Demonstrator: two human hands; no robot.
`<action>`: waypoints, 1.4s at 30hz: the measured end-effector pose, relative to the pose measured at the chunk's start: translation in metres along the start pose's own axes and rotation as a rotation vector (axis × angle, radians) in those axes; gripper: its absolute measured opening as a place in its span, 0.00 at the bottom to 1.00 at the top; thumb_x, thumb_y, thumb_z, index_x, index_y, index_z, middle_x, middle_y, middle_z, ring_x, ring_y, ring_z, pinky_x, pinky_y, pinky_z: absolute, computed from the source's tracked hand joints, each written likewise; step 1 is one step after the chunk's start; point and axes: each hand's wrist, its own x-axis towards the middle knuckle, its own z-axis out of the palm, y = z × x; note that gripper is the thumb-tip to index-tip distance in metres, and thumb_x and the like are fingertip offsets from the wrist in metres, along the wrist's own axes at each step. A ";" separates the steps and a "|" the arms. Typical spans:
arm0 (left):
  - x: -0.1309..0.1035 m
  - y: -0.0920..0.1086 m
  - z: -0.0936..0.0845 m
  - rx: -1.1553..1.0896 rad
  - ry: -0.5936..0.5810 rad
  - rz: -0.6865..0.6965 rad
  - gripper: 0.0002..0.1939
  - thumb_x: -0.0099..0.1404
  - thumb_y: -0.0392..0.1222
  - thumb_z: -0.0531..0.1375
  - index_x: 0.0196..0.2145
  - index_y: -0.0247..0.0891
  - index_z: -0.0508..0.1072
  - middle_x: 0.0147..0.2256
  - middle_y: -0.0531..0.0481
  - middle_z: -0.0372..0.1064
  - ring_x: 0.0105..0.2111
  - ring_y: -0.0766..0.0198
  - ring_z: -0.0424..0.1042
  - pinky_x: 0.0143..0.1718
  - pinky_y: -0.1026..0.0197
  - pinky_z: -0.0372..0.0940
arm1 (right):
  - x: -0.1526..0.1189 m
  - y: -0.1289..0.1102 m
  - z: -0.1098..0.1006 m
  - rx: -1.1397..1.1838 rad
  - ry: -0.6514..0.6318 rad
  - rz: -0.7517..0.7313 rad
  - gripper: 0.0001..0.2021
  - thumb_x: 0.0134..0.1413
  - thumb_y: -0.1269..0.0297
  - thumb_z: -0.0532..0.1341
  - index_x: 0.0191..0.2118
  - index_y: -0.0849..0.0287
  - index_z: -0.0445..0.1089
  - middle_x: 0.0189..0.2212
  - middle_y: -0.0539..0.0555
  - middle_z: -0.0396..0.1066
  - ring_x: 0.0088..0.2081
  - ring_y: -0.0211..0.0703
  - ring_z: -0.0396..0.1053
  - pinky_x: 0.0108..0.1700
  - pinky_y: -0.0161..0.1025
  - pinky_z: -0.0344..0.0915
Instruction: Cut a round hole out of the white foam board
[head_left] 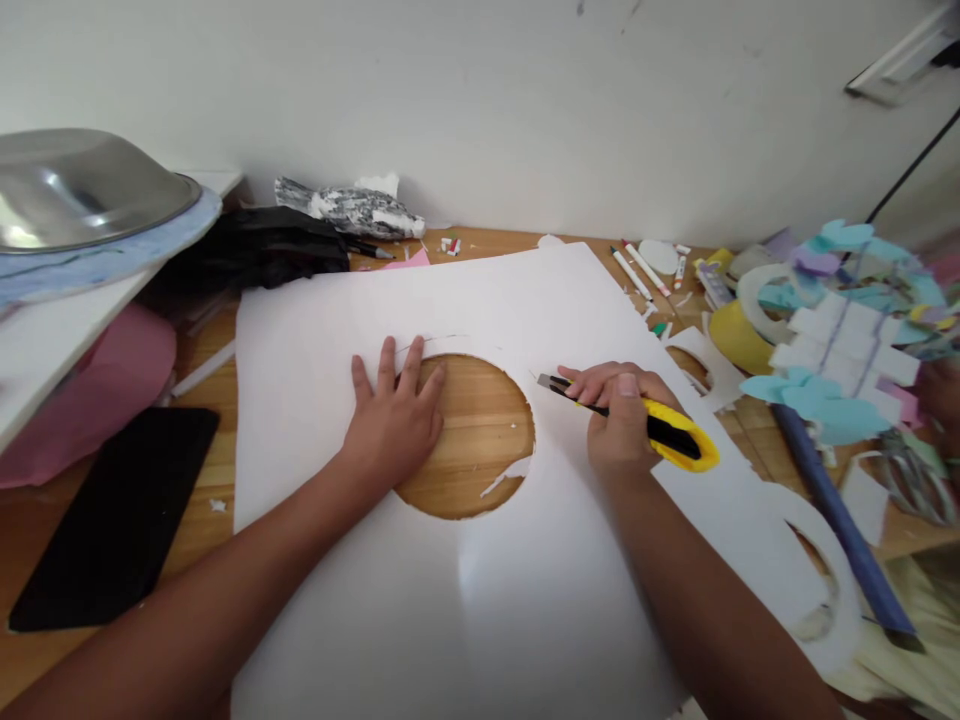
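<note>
A large white sheet of card [315, 620] lies over the wooden table, with a round hole cut through it. Bare wood [472, 430] shows inside the hole, along with a thin torn paper strip [506, 477]. My left hand [394, 415] rests flat with spread fingers on the sheet at the hole's left edge. In my right hand [622, 415] is a yellow and black utility knife [679, 437], its blade out and pointing left. The blade tip is at or just above the sheet, right of the hole. A faint pencil arc runs above the hole.
At left are a black tablet-like slab [116, 515] and a steel bowl [82, 190] on a white shelf. Markers [645, 268], a tape roll [750, 315], paper flowers [840, 390], scissors [911, 480] and a blue tube [847, 530] crowd the right. A black bag [255, 245] sits behind.
</note>
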 end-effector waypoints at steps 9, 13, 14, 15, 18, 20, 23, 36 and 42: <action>-0.001 0.000 0.000 -0.029 0.009 -0.002 0.27 0.71 0.41 0.48 0.66 0.36 0.63 0.71 0.36 0.43 0.70 0.30 0.39 0.62 0.20 0.38 | 0.003 0.007 -0.002 -0.033 -0.108 0.087 0.19 0.60 0.51 0.62 0.22 0.56 0.66 0.20 0.47 0.66 0.24 0.38 0.68 0.39 0.51 0.79; -0.001 0.000 0.000 -0.039 0.006 -0.005 0.28 0.70 0.41 0.49 0.66 0.36 0.63 0.71 0.36 0.44 0.70 0.31 0.39 0.62 0.20 0.38 | 0.006 0.010 -0.003 -0.039 -0.134 0.173 0.19 0.60 0.50 0.61 0.23 0.56 0.65 0.20 0.47 0.67 0.24 0.38 0.68 0.41 0.51 0.78; -0.001 0.000 0.000 -0.038 0.005 -0.004 0.28 0.70 0.41 0.49 0.66 0.36 0.63 0.71 0.36 0.44 0.70 0.30 0.39 0.62 0.20 0.38 | 0.007 0.010 -0.003 -0.035 -0.140 0.191 0.19 0.61 0.50 0.61 0.23 0.56 0.65 0.20 0.47 0.68 0.24 0.38 0.68 0.42 0.51 0.78; -0.001 0.000 -0.001 -0.036 0.005 -0.003 0.28 0.70 0.40 0.49 0.66 0.36 0.63 0.71 0.36 0.44 0.70 0.30 0.39 0.62 0.20 0.38 | 0.007 0.010 -0.003 -0.028 -0.144 0.206 0.19 0.61 0.51 0.61 0.23 0.56 0.65 0.20 0.46 0.68 0.24 0.38 0.69 0.42 0.50 0.78; -0.001 0.000 -0.001 -0.027 0.002 0.000 0.28 0.70 0.40 0.49 0.66 0.36 0.63 0.71 0.36 0.44 0.69 0.30 0.40 0.62 0.20 0.38 | 0.008 0.012 -0.004 -0.005 -0.158 0.230 0.18 0.61 0.52 0.61 0.23 0.56 0.65 0.20 0.46 0.69 0.24 0.38 0.69 0.43 0.50 0.78; -0.001 0.001 -0.001 -0.020 0.000 0.003 0.28 0.70 0.41 0.49 0.66 0.36 0.63 0.71 0.36 0.44 0.69 0.29 0.40 0.62 0.20 0.38 | 0.006 0.013 -0.004 0.005 -0.163 0.238 0.18 0.62 0.53 0.61 0.24 0.56 0.65 0.20 0.47 0.69 0.25 0.39 0.70 0.44 0.51 0.77; -0.001 0.001 -0.001 -0.017 0.009 0.002 0.28 0.70 0.41 0.48 0.66 0.36 0.63 0.71 0.36 0.44 0.69 0.29 0.40 0.61 0.20 0.38 | 0.002 0.013 -0.004 0.033 -0.148 0.242 0.18 0.61 0.52 0.61 0.24 0.56 0.64 0.20 0.46 0.68 0.25 0.39 0.69 0.45 0.52 0.77; 0.000 0.000 0.000 -0.012 0.006 -0.016 0.28 0.70 0.41 0.49 0.66 0.38 0.63 0.71 0.36 0.42 0.69 0.29 0.40 0.62 0.20 0.38 | -0.003 -0.009 0.001 -0.041 -0.023 0.126 0.19 0.61 0.55 0.61 0.21 0.57 0.63 0.18 0.46 0.61 0.23 0.39 0.66 0.36 0.50 0.77; 0.000 0.000 0.000 -0.028 0.006 -0.010 0.27 0.70 0.41 0.49 0.65 0.37 0.64 0.71 0.35 0.43 0.69 0.29 0.40 0.61 0.20 0.38 | -0.003 -0.010 -0.001 -0.065 -0.049 0.122 0.20 0.61 0.56 0.61 0.20 0.56 0.62 0.17 0.46 0.60 0.22 0.39 0.65 0.34 0.48 0.76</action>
